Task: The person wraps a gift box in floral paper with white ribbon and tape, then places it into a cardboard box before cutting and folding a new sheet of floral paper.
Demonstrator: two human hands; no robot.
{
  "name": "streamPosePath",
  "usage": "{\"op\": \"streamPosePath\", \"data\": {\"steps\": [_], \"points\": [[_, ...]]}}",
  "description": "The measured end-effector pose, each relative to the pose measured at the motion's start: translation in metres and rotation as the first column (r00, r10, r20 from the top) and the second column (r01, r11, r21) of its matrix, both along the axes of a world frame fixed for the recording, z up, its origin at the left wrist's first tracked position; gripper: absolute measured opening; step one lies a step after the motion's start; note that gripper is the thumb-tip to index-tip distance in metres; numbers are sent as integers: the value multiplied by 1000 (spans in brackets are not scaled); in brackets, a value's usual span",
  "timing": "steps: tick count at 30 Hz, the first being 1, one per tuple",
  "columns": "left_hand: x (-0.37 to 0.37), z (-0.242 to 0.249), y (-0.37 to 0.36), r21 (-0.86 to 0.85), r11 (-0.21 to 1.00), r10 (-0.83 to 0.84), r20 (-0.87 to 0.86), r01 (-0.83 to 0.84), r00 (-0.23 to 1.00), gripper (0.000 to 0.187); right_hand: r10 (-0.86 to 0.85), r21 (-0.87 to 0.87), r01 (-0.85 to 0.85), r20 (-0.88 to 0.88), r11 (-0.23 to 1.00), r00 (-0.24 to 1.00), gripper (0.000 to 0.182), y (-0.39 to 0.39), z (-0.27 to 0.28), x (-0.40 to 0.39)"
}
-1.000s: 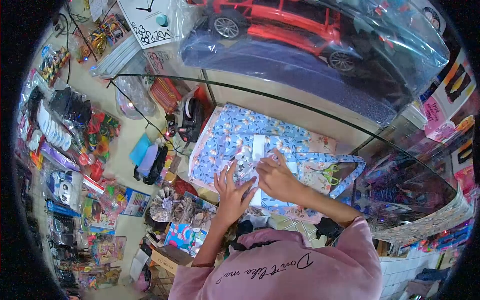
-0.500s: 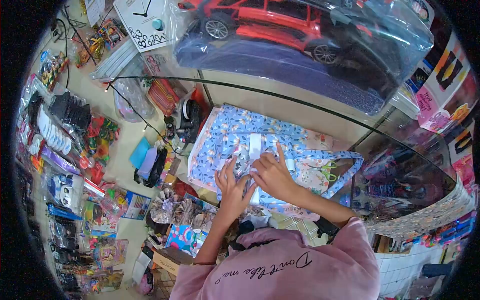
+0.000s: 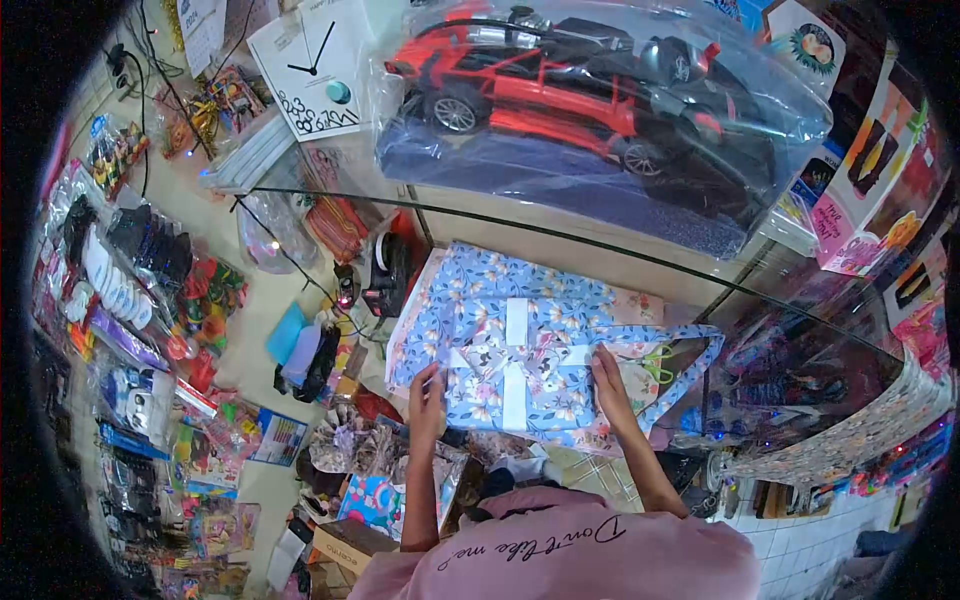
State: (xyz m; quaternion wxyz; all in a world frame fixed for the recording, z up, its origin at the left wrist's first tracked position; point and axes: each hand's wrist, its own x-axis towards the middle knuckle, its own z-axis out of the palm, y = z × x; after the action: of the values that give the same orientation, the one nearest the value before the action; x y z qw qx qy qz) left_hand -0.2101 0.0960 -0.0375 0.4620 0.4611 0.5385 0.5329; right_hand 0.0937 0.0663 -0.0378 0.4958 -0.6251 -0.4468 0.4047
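A flat box in blue floral wrap [image 3: 475, 405], crossed by a white ribbon [image 3: 516, 322], lies on floral wrapping sheets [image 3: 510, 262]. At the ribbon's crossing sits a patterned bow [image 3: 520, 362]. My left hand [image 3: 427, 400] is against the box's left edge, and my right hand [image 3: 610, 385] is against its right edge, so the box is held between them. Green-handled scissors [image 3: 656, 364] rest on the sheets to the right of my right hand, partly framed by a looped floral strip [image 3: 712, 350].
Beyond a dark glass edge [image 3: 500, 223] lies a bagged red toy car [image 3: 560, 95]. A white clock [image 3: 312, 70] is at upper left. A black tape dispenser [image 3: 385, 275] stands left of the sheets. Packaged goods [image 3: 140, 400] fill the left side; a cardboard box [image 3: 345, 543] is below.
Both hands have left the middle of the ribbon and moved apart to the box's two sides. The bow is now uncovered. The whole view has shifted slightly.
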Motion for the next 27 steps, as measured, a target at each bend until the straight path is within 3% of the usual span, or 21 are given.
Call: {"op": "streamPosePath", "data": {"steps": [2, 3, 6, 8, 10, 11, 14, 15, 18, 20, 22, 23, 26, 27], "points": [[2, -19, 14, 28, 999, -31, -105, 34, 994, 41, 31, -69, -28, 43, 997, 999, 61, 9, -1, -6], [4, 0, 12, -78, 986, -157, -176, 145, 972, 49, -4, -98, 5, 4, 995, 1000, 67, 8, 3, -15], [6, -39, 20, -54, 992, -123, -249, 113, 961, 54, -51, -27, 47, -159, 999, 986, 69, 16, -28, -9], [5, -45, 20, -185, 971, -144, 45, 150, 989, 63, -76, -41, 67, -264, 997, 962, 70, 13, -26, -18], [16, -7, 9, -249, 946, -115, 339, 207, 934, 66, -101, -100, 70, -352, 993, 931, 70, 5, 12, -31], [17, -4, 6, -256, 937, -147, 333, 239, 931, 70, -119, -118, 81, -357, 990, 926, 72, 4, 14, -33], [23, 1, 0, -79, 980, -159, 229, 181, 960, 71, 21, -30, -26, -153, 999, 988, 71, 11, -1, -21], [23, -3, -2, 3, 991, -133, 169, 135, 977, 70, 62, -47, -77, -262, 996, 963, 70, 13, -16, -11], [31, -41, -6, 242, 970, -7, 10, 4, 1000, 70, 61, 94, -52, -90, 994, 994, 59, 7, 23, -17], [40, -30, -22, 291, 954, 59, 53, -72, 997, 71, 173, 198, -156, -72, 968, 982, 57, 6, 42, -10], [55, 14, -54, 303, 938, 142, 112, -169, 984, 72, 279, 296, -261, -19, 919, 960, 56, 8, 51, -3], [62, 26, -69, 373, 900, 218, 58, -223, 974, 74, 329, 257, -298, -90, 919, 940, 55, 14, 52, -1], [79, 30, -92, 426, 841, 313, 118, -333, 942, 78, 463, 310, -412, -110, 857, 879, 56, 22, 54, 3], [80, 28, -102, 475, 816, 345, 59, -330, 937, 82, 505, 321, -455, -88, 830, 859, 57, 23, 62, 1]]}}
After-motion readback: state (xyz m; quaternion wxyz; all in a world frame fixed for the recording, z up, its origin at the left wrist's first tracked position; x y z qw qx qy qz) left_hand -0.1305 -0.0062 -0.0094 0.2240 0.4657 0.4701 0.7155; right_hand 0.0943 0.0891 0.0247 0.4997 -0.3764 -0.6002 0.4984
